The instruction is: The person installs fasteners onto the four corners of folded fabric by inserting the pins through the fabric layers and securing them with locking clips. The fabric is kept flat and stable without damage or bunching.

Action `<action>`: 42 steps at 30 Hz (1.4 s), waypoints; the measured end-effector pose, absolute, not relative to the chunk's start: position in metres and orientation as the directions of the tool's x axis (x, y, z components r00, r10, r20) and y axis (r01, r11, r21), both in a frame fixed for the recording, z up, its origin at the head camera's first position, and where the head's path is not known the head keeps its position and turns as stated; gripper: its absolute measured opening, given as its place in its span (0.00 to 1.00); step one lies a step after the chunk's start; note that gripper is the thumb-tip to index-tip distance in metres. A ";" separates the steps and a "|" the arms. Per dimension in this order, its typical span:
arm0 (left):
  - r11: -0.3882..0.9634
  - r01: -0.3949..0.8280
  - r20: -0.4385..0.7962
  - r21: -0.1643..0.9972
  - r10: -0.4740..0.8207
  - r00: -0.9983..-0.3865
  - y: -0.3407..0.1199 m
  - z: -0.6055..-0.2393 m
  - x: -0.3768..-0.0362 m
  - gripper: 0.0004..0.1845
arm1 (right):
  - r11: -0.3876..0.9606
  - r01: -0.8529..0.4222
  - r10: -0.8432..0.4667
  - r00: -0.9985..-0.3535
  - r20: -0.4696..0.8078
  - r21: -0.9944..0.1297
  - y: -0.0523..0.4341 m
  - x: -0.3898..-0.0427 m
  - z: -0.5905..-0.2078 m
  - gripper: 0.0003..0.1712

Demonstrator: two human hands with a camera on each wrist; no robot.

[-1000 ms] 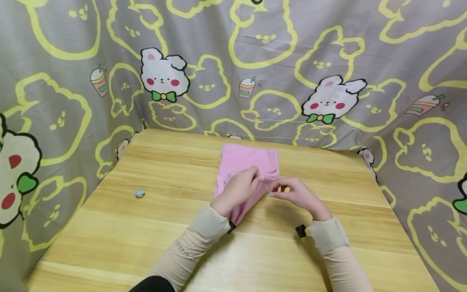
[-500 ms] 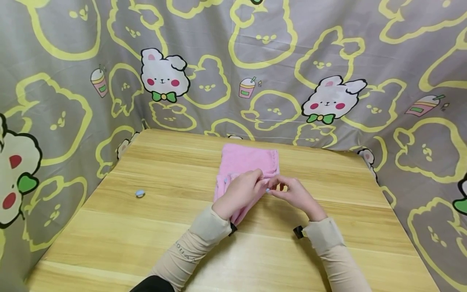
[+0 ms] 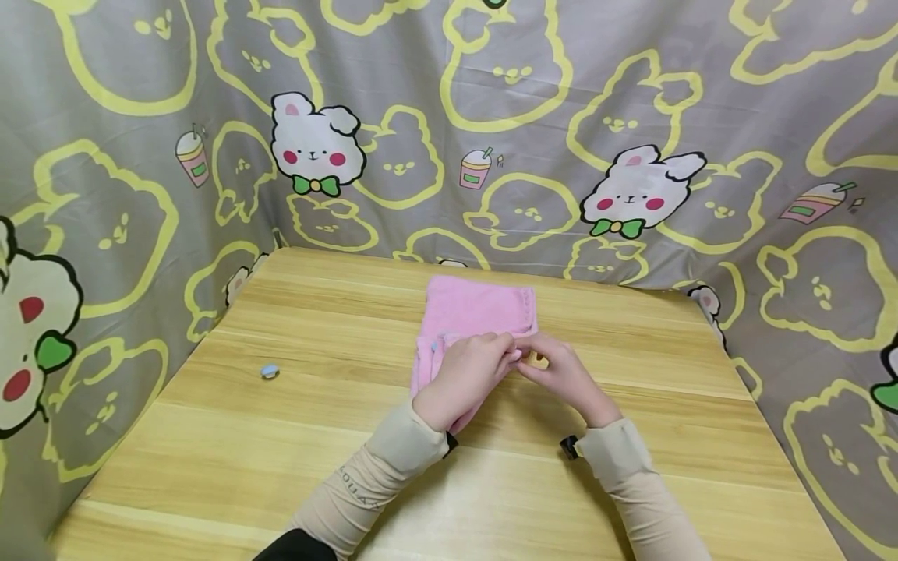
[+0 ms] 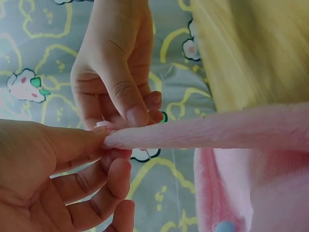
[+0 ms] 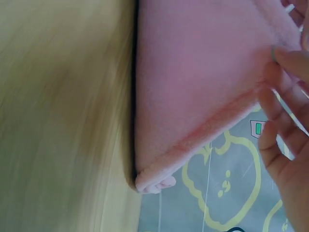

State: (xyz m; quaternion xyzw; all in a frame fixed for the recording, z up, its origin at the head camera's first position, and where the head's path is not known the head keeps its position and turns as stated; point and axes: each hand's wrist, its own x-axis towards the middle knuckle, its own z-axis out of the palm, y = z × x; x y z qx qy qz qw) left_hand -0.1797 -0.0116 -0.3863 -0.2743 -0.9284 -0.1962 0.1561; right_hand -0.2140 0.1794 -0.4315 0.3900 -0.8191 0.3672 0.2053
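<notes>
A folded pink towel (image 3: 479,313) lies on the wooden desk (image 3: 295,436) toward its far edge. Both hands meet at the towel's near right corner: the left hand (image 3: 468,374) pinches the corner's tip between thumb and curled fingers (image 4: 87,181), and the right hand (image 3: 561,374) pinches the same tip from the other side. A small blue object (image 3: 270,371) lies well apart to the left.

pink fleecy cloth (image 3: 477,315), folded, flat on table, near corner lifted

Grey bunny-print curtain (image 3: 491,93) surrounds a wooden table (image 3: 210,452).
</notes>
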 end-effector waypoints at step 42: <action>0.842 0.184 0.102 0.506 0.154 -0.983 -0.134 -0.347 -0.213 0.11 | 0.463 -0.871 -0.521 -0.417 0.745 -0.163 0.179 -0.218 -0.433 0.10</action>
